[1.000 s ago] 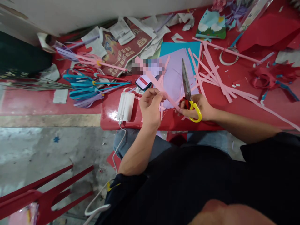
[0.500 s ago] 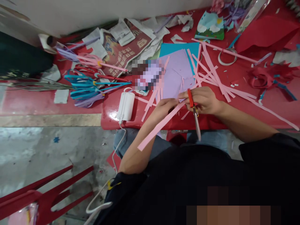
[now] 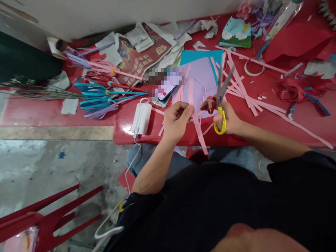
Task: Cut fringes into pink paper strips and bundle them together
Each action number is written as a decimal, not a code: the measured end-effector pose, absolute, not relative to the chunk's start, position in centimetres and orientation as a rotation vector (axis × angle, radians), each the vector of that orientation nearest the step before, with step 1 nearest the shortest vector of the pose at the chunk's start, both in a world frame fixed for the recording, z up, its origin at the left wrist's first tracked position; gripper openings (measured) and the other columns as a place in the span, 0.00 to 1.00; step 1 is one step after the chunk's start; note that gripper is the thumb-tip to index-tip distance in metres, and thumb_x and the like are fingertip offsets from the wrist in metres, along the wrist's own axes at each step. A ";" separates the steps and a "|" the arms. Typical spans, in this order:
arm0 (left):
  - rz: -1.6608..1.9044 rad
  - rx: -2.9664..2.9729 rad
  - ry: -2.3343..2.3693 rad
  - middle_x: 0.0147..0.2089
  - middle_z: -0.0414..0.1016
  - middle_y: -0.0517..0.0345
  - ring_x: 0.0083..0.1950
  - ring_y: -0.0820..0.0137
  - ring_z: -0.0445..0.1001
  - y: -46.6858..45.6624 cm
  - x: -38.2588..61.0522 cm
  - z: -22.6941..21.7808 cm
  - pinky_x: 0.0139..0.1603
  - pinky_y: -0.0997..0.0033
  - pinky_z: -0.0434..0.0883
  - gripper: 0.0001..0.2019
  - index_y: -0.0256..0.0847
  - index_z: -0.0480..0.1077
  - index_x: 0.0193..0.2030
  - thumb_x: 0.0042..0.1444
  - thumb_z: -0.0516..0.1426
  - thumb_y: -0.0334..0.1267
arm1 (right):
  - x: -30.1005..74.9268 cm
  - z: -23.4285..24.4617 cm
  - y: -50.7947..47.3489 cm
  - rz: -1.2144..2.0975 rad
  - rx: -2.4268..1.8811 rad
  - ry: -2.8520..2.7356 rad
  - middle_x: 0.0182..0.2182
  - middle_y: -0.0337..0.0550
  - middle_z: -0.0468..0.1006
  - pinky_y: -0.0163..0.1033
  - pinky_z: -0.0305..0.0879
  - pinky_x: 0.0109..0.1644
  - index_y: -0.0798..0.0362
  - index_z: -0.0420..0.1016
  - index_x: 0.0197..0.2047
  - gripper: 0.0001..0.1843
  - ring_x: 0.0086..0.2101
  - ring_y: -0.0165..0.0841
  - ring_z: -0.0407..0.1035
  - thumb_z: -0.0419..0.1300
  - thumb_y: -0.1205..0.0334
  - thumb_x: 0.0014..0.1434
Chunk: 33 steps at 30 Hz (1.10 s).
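Note:
Between the thumb and fingers of my left hand [image 3: 177,120] is a pink paper strip [image 3: 198,131], one end hanging down past the table's front edge. My right hand [image 3: 228,117] grips a pair of scissors [image 3: 222,89] by its red and yellow handles, the blades apart and pointing up, away from me. The scissors are just right of the strip and apart from it. Under and beyond my hands lie a purple paper sheet [image 3: 207,73] and a blue sheet [image 3: 194,56]. More pink strips [image 3: 243,87] lie crossed to the right.
A white power bank [image 3: 141,119] with a cable sits left of my hands. Blue looped paper pieces [image 3: 91,93], newspaper [image 3: 143,56] and a phone [image 3: 168,87] lie behind it. At the right are a tape roll [image 3: 254,67] and red paper [image 3: 299,42].
The scissors have swung from pointing down toward me to pointing up, with blades spread. My left hand has shifted, and the strip now hangs down to the right instead of across the left forearm.

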<state>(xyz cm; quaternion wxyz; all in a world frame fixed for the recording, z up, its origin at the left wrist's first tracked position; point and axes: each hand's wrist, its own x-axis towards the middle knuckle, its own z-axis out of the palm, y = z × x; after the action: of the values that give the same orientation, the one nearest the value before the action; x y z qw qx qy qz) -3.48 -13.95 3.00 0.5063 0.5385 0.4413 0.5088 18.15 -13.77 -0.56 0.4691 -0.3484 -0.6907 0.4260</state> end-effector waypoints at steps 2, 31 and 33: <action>1.308 1.309 1.060 0.25 0.75 0.62 0.22 0.79 0.68 -14.0 -3.6 3.2 0.25 0.79 0.67 0.17 0.40 0.75 0.33 0.64 0.68 0.50 | 17.5 -0.4 -14.3 1.217 -0.875 -1.722 0.35 0.44 0.75 0.45 0.69 0.39 0.50 0.65 0.39 0.40 0.32 0.35 0.69 0.54 0.16 0.60; 1.209 1.360 1.233 0.26 0.78 0.61 0.26 0.77 0.75 -14.7 -2.8 3.1 0.28 0.77 0.70 0.11 0.40 0.72 0.31 0.65 0.64 0.36 | 16.3 1.1 -16.4 1.245 -1.141 -2.043 0.23 0.40 0.66 0.39 0.49 0.30 0.51 0.62 0.29 0.48 0.24 0.31 0.59 0.36 0.11 0.58; 1.210 1.343 1.229 0.26 0.78 0.61 0.25 0.77 0.74 -14.6 -2.8 3.0 0.27 0.78 0.69 0.11 0.40 0.72 0.31 0.66 0.64 0.37 | 16.3 1.3 -16.4 1.273 -1.159 -2.047 0.23 0.42 0.67 0.40 0.50 0.30 0.51 0.63 0.29 0.49 0.24 0.32 0.61 0.35 0.10 0.57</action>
<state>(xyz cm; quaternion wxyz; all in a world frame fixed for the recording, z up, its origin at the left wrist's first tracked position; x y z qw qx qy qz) -2.83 -14.63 3.00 0.4600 0.5454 0.4992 0.4917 16.30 -16.44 1.35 0.2314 -0.4216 -0.7444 0.4631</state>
